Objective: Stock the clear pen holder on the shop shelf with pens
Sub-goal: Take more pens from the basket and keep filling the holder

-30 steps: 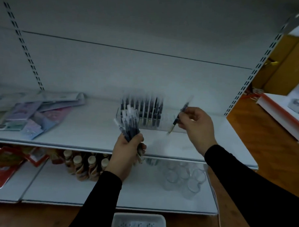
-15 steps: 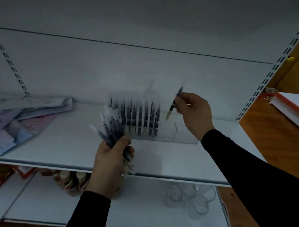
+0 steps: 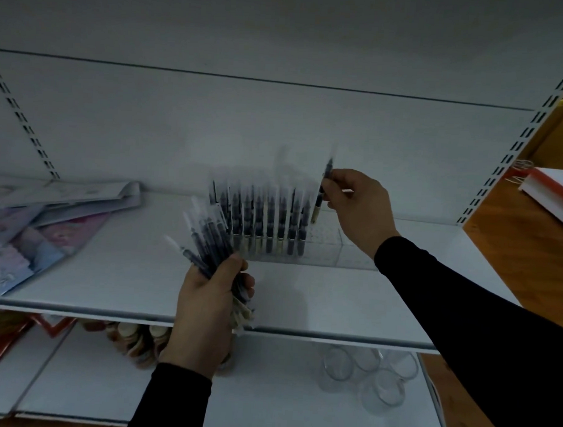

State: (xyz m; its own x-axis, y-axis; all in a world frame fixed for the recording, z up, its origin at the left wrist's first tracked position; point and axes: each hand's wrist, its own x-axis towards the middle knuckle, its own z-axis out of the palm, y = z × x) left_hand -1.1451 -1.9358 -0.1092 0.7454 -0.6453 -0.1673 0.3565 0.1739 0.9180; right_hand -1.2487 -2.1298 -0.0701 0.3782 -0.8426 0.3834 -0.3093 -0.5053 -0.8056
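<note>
A clear pen holder (image 3: pixel 336 248) stands on the white shelf (image 3: pixel 302 298); its left part holds several upright dark pens (image 3: pixel 263 222), its right part shows bare slots. My left hand (image 3: pixel 208 303) grips a fanned bundle of pens (image 3: pixel 205 239) in front of the holder, above the shelf's front edge. My right hand (image 3: pixel 358 207) pinches a single pen (image 3: pixel 321 192) almost upright, tip down, just right of the standing row and over the holder.
Flat stationery packs (image 3: pixel 31 231) lie on the shelf at the left. On the lower shelf stand capped bottles (image 3: pixel 132 339) and several clear glasses (image 3: pixel 370 372). A perforated upright (image 3: pixel 522 133) bounds the bay at the right; beyond it is a white-and-orange display (image 3: pixel 555 193).
My right hand carried the single pen up and back, turning it from slanted to nearly upright beside the standing row. The left hand kept its bundle. The camera moved closer to the shelf.
</note>
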